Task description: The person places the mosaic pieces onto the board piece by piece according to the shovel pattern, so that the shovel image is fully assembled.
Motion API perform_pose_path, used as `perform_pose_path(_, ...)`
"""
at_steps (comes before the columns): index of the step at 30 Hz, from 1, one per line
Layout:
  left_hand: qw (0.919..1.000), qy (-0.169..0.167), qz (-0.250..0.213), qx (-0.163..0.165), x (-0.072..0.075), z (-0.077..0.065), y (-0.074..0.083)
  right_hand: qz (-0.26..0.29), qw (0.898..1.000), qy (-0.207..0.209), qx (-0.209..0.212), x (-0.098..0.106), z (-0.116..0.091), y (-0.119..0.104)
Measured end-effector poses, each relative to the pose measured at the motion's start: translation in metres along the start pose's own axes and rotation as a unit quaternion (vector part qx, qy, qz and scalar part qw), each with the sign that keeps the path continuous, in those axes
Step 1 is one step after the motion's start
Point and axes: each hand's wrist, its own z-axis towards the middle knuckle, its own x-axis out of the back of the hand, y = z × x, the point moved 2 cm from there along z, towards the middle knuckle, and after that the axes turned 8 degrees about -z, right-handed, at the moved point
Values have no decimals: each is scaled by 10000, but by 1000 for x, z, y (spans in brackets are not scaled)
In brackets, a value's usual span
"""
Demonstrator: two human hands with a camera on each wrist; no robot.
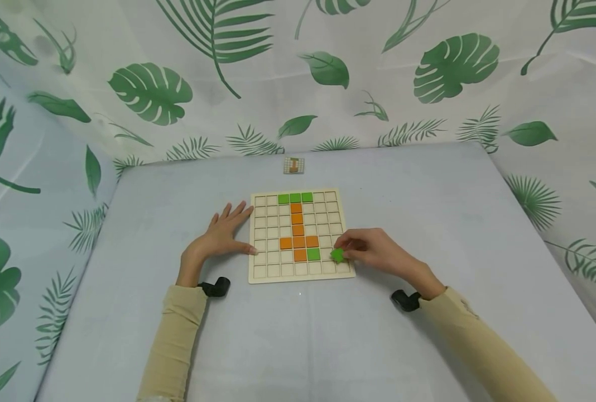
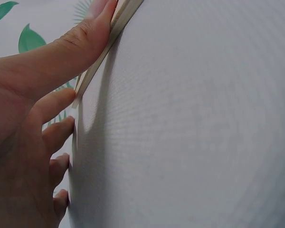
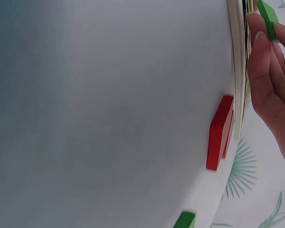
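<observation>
A pale wooden grid board (image 1: pixel 273 272) lies flat in the middle of the table. Orange square tiles (image 1: pixel 297 219) form a column with a short crossbar on it; green tiles (image 1: pixel 295 198) sit in its top row, and another green tile (image 1: pixel 313 254) is near the bottom. My left hand (image 1: pixel 220 234), fingers spread, touches the board's left edge; the left wrist view has the thumb (image 2: pixel 80 42) on that edge. Over the lower right cells, my right hand (image 1: pixel 373 251) pinches a green square tile (image 1: pixel 337 255) between thumb and fingers, also seen tilted in the right wrist view.
A small pattern card (image 1: pixel 294 165) with a grid lies behind the board. In the right wrist view, red blocks (image 3: pixel 220 133) and a green block (image 3: pixel 185 220) lie on the table close to the board. Leaf-printed cloth (image 1: pixel 278 100) hangs behind the table.
</observation>
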Motion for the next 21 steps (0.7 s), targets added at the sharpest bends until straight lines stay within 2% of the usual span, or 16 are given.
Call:
perform_pose_path(9, 10000, 33, -5, -25, -1, 0, 0, 399, 9990, -192, 67, -9, 14, -6)
perform_pose_path(21, 10000, 39, -16, -51, 0, 1, 1, 144, 9998, -120, -5, -18, 31, -26)
